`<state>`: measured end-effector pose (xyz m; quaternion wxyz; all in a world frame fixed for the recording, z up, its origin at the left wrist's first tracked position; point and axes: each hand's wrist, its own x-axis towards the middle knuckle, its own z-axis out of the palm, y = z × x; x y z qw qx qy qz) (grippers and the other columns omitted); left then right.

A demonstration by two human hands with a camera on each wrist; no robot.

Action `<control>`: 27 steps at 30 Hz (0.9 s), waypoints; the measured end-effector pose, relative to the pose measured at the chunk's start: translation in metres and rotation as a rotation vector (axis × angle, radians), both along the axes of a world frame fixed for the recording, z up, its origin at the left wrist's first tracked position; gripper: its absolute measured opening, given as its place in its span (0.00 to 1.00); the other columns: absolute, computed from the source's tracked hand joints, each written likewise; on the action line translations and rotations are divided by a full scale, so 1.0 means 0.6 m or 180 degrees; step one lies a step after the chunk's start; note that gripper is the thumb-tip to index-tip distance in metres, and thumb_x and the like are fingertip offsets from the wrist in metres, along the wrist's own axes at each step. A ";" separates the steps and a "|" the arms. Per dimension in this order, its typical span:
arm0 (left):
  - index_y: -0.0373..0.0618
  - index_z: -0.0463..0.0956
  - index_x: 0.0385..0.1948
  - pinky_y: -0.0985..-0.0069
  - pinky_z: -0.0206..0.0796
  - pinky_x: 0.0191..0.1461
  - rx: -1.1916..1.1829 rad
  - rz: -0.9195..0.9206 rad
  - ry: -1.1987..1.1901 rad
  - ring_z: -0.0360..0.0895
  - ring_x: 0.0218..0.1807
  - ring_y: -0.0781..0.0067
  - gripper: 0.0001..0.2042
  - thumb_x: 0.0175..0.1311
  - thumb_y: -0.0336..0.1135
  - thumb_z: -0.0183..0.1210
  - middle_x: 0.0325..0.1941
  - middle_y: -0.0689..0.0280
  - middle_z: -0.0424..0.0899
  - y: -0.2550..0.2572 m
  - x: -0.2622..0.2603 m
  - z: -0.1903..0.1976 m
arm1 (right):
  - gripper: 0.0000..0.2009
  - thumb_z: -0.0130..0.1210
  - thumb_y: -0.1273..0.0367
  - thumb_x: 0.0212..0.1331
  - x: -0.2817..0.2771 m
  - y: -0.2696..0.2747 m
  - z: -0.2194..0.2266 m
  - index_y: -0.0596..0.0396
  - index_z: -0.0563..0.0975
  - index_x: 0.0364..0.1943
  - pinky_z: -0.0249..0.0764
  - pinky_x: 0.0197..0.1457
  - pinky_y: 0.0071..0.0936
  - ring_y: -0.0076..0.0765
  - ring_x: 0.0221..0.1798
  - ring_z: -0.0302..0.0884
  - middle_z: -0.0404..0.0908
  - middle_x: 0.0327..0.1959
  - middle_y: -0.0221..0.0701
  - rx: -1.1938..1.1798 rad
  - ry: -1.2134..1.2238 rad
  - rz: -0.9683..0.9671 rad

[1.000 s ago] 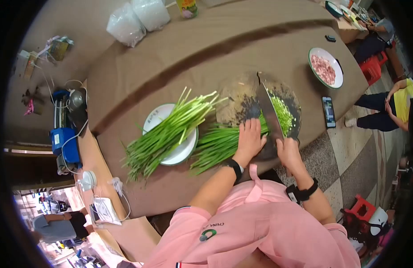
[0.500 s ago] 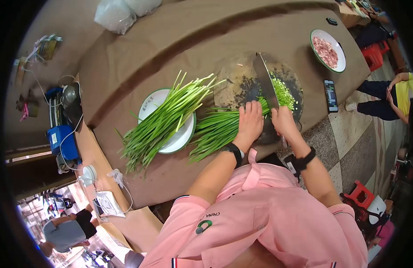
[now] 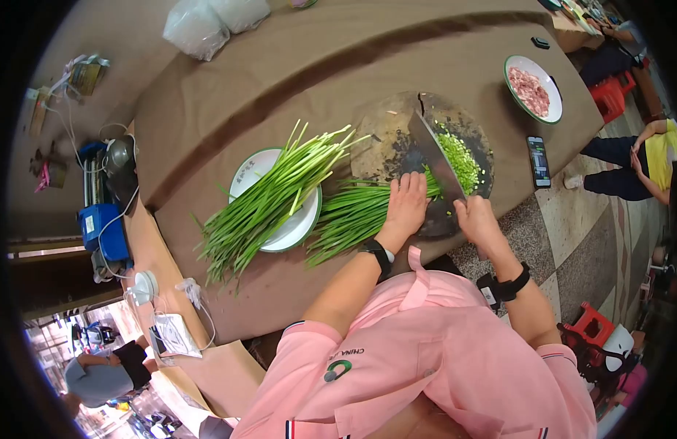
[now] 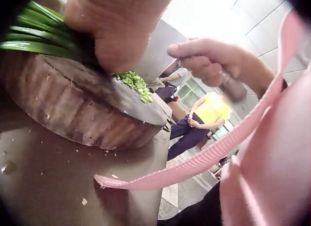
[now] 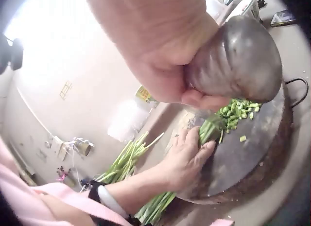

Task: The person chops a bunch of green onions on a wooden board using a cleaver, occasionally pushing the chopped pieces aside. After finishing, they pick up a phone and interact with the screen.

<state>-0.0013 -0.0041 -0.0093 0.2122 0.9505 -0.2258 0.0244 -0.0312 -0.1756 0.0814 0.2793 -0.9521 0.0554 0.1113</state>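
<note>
My right hand [image 3: 479, 219] grips the handle [image 5: 243, 60] of a cleaver [image 3: 437, 154]. Its broad blade slants across a round wooden chopping board [image 3: 382, 143], close beside my left fingertips. My left hand [image 3: 408, 207] holds down a bunch of garlic chives [image 3: 349, 219] on the board, fingers over the stalks and thumb at their side in the right wrist view. Long green leaves trail off the board to the left. On the blade's far side lies a heap of chopped chives [image 3: 461, 162]. In the left wrist view, the board's thick edge [image 4: 87, 119] shows below my hand.
More chives [image 3: 280, 194] lie across a white plate [image 3: 243, 175] on the left. A bowl [image 3: 554, 99] of minced meat [image 3: 528, 91] and a phone [image 3: 539, 162] are on the right. Plastic bags [image 3: 196, 29] stand at the back. A person in yellow [image 3: 662, 161] is beyond the table.
Since half a second ago, my right hand and the cleaver handle have moved right and toward my body, away from my left hand. My left hand stays on the chives. The head view has shifted slightly.
</note>
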 end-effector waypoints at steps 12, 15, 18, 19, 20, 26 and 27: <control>0.35 0.68 0.59 0.60 0.56 0.62 0.0386 0.0326 -0.0220 0.66 0.58 0.58 0.31 0.57 0.46 0.62 0.55 0.59 0.71 0.012 -0.014 0.000 | 0.17 0.55 0.66 0.63 -0.005 -0.009 0.007 0.70 0.78 0.23 0.75 0.37 0.55 0.70 0.32 0.78 0.76 0.23 0.61 -0.0306 0.0225 0.0230; 0.36 0.69 0.58 0.60 0.56 0.62 0.0386 0.0256 -0.0315 0.66 0.57 0.58 0.29 0.59 0.46 0.61 0.54 0.59 0.71 0.014 -0.012 -0.006 | 0.17 0.54 0.67 0.63 -0.003 -0.018 -0.006 0.70 0.78 0.23 0.75 0.37 0.54 0.70 0.31 0.78 0.76 0.23 0.61 -0.0271 0.0160 0.0423; 0.37 0.69 0.57 0.61 0.56 0.61 0.0411 0.0235 -0.0461 0.66 0.57 0.58 0.27 0.60 0.46 0.60 0.52 0.60 0.71 0.015 -0.014 -0.008 | 0.16 0.54 0.68 0.63 0.043 0.009 -0.045 0.71 0.78 0.23 0.76 0.36 0.54 0.70 0.32 0.78 0.76 0.23 0.62 -0.0095 -0.0318 0.0472; 0.37 0.69 0.57 0.61 0.56 0.61 0.0431 0.0232 -0.0463 0.66 0.57 0.58 0.27 0.60 0.45 0.59 0.51 0.60 0.71 0.014 -0.013 -0.005 | 0.16 0.54 0.68 0.63 0.062 0.018 -0.059 0.71 0.78 0.23 0.76 0.36 0.54 0.70 0.32 0.78 0.76 0.23 0.62 -0.0090 -0.0306 0.0481; 0.37 0.69 0.57 0.61 0.56 0.61 0.0438 0.0259 -0.0486 0.66 0.57 0.58 0.27 0.60 0.45 0.59 0.51 0.60 0.71 0.013 -0.009 -0.003 | 0.17 0.54 0.68 0.63 0.092 0.027 -0.071 0.71 0.78 0.23 0.76 0.34 0.52 0.68 0.29 0.79 0.76 0.21 0.61 -0.0071 -0.0207 0.0443; 0.39 0.70 0.56 0.61 0.55 0.63 0.0432 0.0229 -0.0313 0.66 0.58 0.60 0.26 0.59 0.46 0.60 0.52 0.62 0.72 0.018 -0.010 -0.008 | 0.18 0.53 0.67 0.66 0.121 0.021 -0.017 0.72 0.76 0.23 0.77 0.25 0.43 0.52 0.16 0.79 0.76 0.15 0.54 0.0426 0.0405 0.0014; 0.40 0.70 0.56 0.61 0.55 0.62 0.0362 0.0077 -0.0383 0.66 0.58 0.60 0.27 0.59 0.46 0.60 0.53 0.62 0.72 0.024 -0.009 -0.010 | 0.19 0.53 0.67 0.66 0.114 0.013 -0.009 0.72 0.76 0.23 0.76 0.23 0.41 0.49 0.13 0.78 0.76 0.14 0.52 0.0541 0.0432 -0.0021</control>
